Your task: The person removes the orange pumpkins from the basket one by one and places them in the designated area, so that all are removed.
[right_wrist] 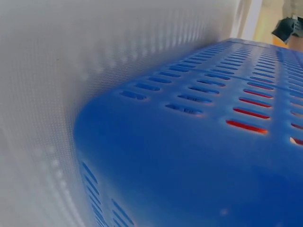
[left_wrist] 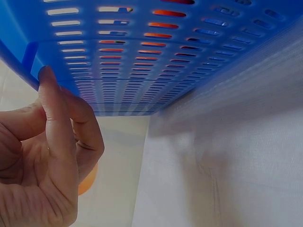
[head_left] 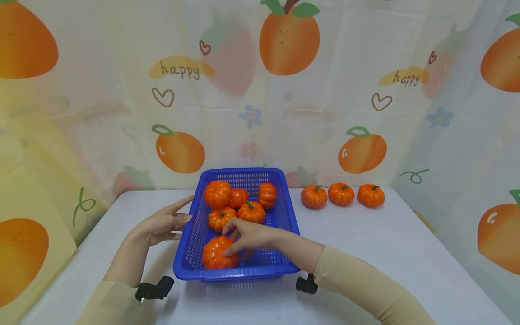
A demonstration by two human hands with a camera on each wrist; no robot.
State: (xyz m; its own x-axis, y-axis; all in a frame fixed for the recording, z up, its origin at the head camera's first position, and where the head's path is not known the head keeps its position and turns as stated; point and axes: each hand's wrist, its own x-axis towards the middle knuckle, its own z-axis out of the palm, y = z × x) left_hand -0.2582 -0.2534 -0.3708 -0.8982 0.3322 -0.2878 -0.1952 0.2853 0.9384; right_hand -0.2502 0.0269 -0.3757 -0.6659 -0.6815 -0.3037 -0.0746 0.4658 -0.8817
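A blue plastic basket (head_left: 289,216) with slotted walls holds several orange toy pumpkins, among them a ribbed one (head_left: 267,196) at the back right. Reaching over its right side, my right hand (head_left: 251,235) grips a larger pumpkin (head_left: 215,253) in the near left corner, thumb and fingertips on its right and upper surface. At the left rim is my left hand (head_left: 164,222), fingers loosely bent and fingertips touching the basket's outer edge. The left wrist view shows one fingertip under the rim (left_wrist: 31,64). My right hand is out of sight in the right wrist view, behind the basket wall (right_wrist: 189,156).
Three more toy pumpkins stand in a row at the back right of the white table (head_left: 365,243): a left one (head_left: 313,197), a middle one (head_left: 341,194) and a right one (head_left: 371,195). A fruit-printed curtain (head_left: 252,117) hangs close behind the basket.
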